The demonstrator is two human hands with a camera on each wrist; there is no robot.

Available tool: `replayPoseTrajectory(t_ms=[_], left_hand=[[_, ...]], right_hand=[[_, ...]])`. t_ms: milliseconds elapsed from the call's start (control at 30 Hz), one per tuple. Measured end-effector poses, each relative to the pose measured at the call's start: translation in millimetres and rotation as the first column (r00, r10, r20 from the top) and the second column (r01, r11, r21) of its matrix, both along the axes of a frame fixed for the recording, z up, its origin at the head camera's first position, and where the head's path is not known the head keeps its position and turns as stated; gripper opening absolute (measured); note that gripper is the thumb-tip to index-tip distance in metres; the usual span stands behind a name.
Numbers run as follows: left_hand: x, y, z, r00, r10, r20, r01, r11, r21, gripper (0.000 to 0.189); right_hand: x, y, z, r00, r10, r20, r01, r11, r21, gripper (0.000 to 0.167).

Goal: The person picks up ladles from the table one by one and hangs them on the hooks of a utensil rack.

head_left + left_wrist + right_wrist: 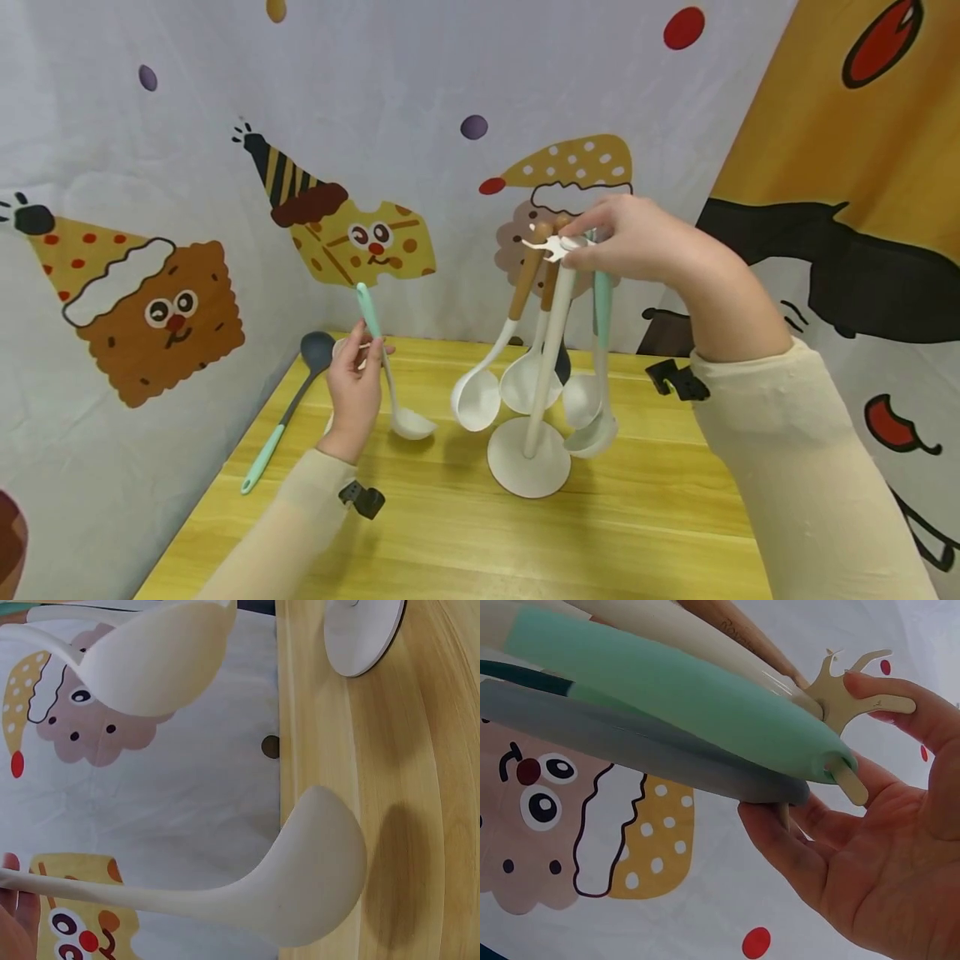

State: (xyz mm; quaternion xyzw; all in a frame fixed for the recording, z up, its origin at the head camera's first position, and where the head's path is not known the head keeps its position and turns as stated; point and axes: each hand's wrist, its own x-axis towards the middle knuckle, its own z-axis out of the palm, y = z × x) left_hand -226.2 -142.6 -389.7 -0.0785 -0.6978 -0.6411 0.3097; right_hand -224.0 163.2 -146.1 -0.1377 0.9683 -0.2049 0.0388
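Note:
My left hand (356, 392) pinches a ladle (411, 423) by its mint handle, its white bowl hanging low over the table. In the left wrist view this ladle's bowl (315, 874) casts a shadow on the wood. With the fingers of my right hand (637, 237) I grip the hooked top (553, 247) of a white utensil stand (528, 471). From its hooks hang several utensils, among them a wooden-handled ladle (477, 402) and a mint-handled one (592, 437). Close to my right fingertips are a mint handle (682, 697) and a grey handle (652, 750).
At the table's left side lies a dark grey utensil (317, 350) with a mint handle end. Another pale utensil is mostly hidden behind my left hand. A cartoon-printed cloth (420, 100) rises behind the wooden table (645, 517).

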Motion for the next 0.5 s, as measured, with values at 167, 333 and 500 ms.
replayPoseTrajectory(t_ms=[167, 333, 500], left_hand=[[-0.2, 1.9, 0.5, 0.999, 0.008, -0.036, -0.009, 1.000, -0.027, 0.045], [0.4, 4.5, 3.5, 1.000, -0.005, -0.029, 0.004, 1.000, -0.027, 0.047], [3.4, 7.9, 8.6, 0.998, -0.036, -0.045, 0.035, 0.999, -0.011, 0.048]], right_hand=[[-0.1, -1.3, 1.0, 1.000, -0.008, 0.006, 0.008, 1.000, 0.002, 0.042], [1.9, -3.2, 1.6, 1.000, -0.012, 0.014, 0.012, 1.000, -0.006, 0.043], [5.9, -7.3, 0.9, 1.000, -0.014, 0.009, 0.014, 1.000, -0.010, 0.043]])
